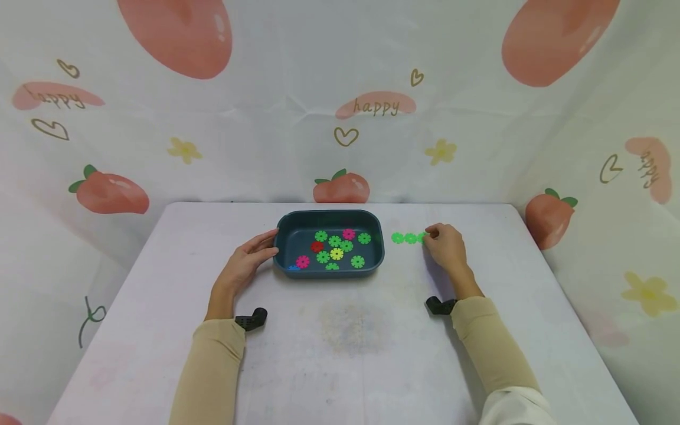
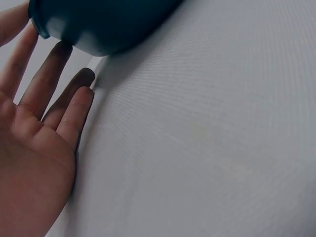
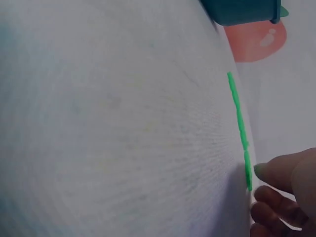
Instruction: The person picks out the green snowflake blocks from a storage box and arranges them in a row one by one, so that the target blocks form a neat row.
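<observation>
A dark teal tray [image 1: 329,274] stands on the table, holding several notched snowflake discs: green ones, pink ones, a red disc [image 1: 317,247], a yellow disc [image 1: 336,254] and part of a blue one. My left hand [image 1: 245,267] is at the tray's left end, its outstretched fingertips touching the wall and rim. To the right of the tray, three green discs lie flat in a row. My right hand [image 1: 447,248] is over the row's right end, fingers loosely bent, partly hiding the nearest green disc [image 1: 422,237]. In the right wrist view, the thumb is just above the green row [image 3: 240,124].
The white table [image 1: 340,366] has a smudged patch in front of the tray. Behind it hangs a pale cloth backdrop [image 1: 255,130] with printed fruit, hearts and flowers. Black cameras are strapped to both wrists.
</observation>
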`<state>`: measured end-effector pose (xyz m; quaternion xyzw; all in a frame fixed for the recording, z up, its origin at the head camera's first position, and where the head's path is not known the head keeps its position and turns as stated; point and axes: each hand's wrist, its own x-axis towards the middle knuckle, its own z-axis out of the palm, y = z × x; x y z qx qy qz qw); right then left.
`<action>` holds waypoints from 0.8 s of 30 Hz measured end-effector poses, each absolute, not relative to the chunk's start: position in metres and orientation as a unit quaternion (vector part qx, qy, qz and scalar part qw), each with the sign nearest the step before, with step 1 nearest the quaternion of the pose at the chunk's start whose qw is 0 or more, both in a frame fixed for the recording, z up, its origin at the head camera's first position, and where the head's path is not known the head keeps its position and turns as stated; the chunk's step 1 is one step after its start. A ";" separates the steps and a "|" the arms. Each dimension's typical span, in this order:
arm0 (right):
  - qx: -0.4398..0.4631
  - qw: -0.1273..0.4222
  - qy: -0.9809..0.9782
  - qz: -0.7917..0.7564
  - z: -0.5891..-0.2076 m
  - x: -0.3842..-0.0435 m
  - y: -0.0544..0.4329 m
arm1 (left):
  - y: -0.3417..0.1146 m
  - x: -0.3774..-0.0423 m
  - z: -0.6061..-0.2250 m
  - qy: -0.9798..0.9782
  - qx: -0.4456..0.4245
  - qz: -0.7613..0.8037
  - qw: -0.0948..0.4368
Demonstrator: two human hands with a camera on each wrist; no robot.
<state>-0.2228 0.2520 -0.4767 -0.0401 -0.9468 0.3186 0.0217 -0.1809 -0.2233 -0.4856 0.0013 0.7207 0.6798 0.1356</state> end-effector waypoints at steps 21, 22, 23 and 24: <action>0.080 0.087 -0.976 0.182 -0.455 -0.222 0.232 | -0.222 -0.180 -0.487 0.721 0.003 0.680 0.134; 0.085 0.091 -0.976 0.177 -0.452 -0.223 0.232 | -0.222 -0.180 -0.487 0.720 0.002 0.681 0.133; 0.088 0.092 -0.977 0.173 -0.450 -0.224 0.231 | -0.222 -0.180 -0.487 0.719 0.000 0.682 0.133; 0.090 0.090 -0.977 0.169 -0.447 -0.224 0.230 | -0.222 -0.179 -0.486 0.719 0.000 0.682 0.132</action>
